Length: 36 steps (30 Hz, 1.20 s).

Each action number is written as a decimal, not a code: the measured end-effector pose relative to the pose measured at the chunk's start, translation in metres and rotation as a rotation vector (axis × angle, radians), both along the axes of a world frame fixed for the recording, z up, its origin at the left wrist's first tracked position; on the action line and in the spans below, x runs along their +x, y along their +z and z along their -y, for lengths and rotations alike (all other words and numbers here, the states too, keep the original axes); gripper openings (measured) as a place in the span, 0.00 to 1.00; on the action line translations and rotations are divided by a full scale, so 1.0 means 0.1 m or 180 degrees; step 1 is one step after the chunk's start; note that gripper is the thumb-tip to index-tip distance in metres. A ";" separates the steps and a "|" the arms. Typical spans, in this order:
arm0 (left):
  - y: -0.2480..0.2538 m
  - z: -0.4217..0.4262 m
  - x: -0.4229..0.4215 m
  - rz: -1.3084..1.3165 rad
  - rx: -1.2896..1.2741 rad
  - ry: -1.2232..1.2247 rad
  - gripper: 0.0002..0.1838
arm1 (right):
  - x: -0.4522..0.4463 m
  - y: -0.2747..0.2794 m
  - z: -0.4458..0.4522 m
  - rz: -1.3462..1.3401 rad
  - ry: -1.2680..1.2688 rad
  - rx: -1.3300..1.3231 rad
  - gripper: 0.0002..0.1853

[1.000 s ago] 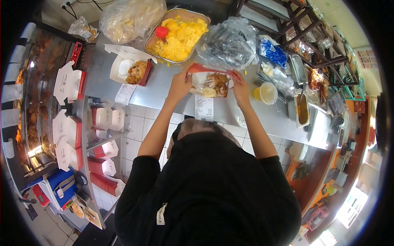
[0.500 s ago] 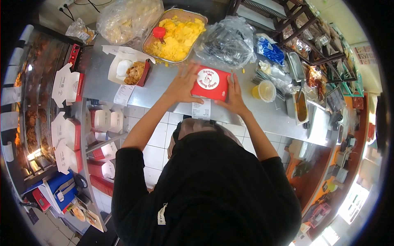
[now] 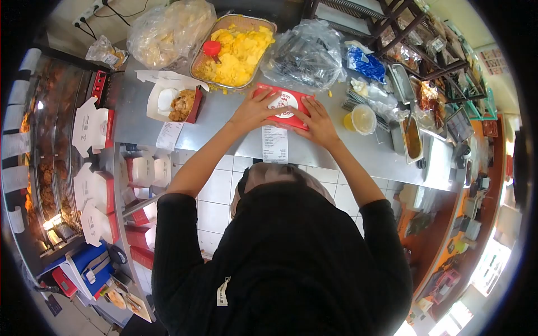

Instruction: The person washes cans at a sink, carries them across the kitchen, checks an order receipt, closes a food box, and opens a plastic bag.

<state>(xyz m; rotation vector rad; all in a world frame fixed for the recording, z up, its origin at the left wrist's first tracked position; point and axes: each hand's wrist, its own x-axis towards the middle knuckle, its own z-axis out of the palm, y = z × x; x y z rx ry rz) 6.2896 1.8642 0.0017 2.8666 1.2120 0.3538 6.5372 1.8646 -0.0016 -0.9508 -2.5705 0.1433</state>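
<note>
A closed red takeaway box (image 3: 287, 101) with a round white label sits on the steel counter. My left hand (image 3: 255, 114) grips its left side, fingers reaching over the lid. From the right, my right hand (image 3: 319, 123) holds the other side, with fingers spread onto the lid and partly covering the label. A printed receipt (image 3: 275, 147) lies just in front of the box, its upper end close under it. To the left stands an open box (image 3: 197, 105) with rice and fried chicken, beside a second receipt (image 3: 169, 135).
Behind the box are a tray of yellow food (image 3: 242, 50) with a red scoop (image 3: 212, 49) and a clear plastic bag (image 3: 305, 56). On the right stand a cup of yellow liquid (image 3: 360, 120) and a metal sauce container (image 3: 412, 140). Open boxes (image 3: 92, 127) line the left.
Both hands have moved inward from the box's sides, and their fingers now lie over its lid and label. The box sits slightly further back and shows less of its top.
</note>
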 end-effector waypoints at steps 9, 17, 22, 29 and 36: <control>0.05 0.11 -0.01 0.0281 -0.0082 -0.0195 0.25 | 0.06 -0.04 0.10 -0.0268 0.0012 -0.0722 0.26; -0.34 0.03 -0.03 0.1101 0.0615 -0.0518 0.17 | 0.17 0.24 0.02 0.0152 -0.0087 -0.0399 0.19; -0.29 0.18 0.14 0.1414 0.0201 -0.0202 0.09 | 1.17 0.65 -0.27 -0.1620 -0.1590 -0.0450 0.12; -0.22 0.45 0.70 0.2113 -0.0283 0.0749 0.07 | 3.67 0.84 -0.28 -0.2808 -0.4097 -0.0224 0.15; -0.22 0.60 1.05 0.1412 -0.0082 0.1509 0.08 | 6.36 0.14 -0.05 -0.2466 -0.5511 0.0520 0.13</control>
